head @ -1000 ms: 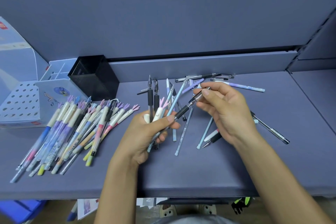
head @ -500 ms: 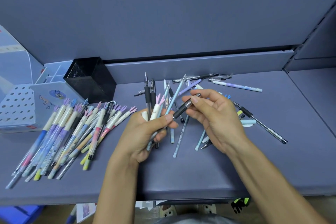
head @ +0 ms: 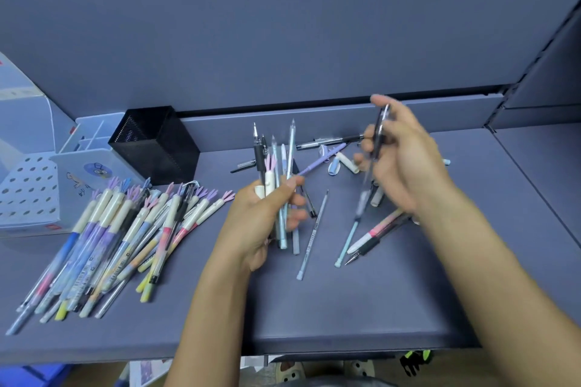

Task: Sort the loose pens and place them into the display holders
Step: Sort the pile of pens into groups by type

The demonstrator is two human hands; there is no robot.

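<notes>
Pens: loose scatter [head: 314,229] mid-shelf between and behind the hands; big sorted-looking pile [head: 119,239] fanned out on the left; none seen in any holder yet.
Left hand [head: 261,223]: closed round a bundle of upright pens [head: 276,173], thumb clamped across the front, tips pointing up and away; mixed types in it (black-grip, pale blue, one with a pink-eared cap).
Right hand [head: 405,166]: raised above the scatter, fingers pinching a dark clear-barrelled pen [head: 379,132] near upright; motion-blurred, so exact finger contact not readable.
Holders: black mesh cup [head: 154,144] at the back left against the wall; clear divided holder [head: 81,148] just beside it to the left; white perforated stand [head: 28,188] further left, partly cut off.
Step (judged): collecting loose pens into the left-hand bundle, dark pen next to join or be checked.
Do it well: line the dark pen up parallel with the bundle, tip the same way, slide it under the left thumb before letting go.
Do it well 2: keep like with like, since the bundle already looks mixed; split by type before dropping into compartments.
Risk: bundle is getting fat, thumb grip may let a pen slip out the bottom.
Shelf [head: 345,308]: front area bare, room to set the bundle down and re-sort.
</notes>
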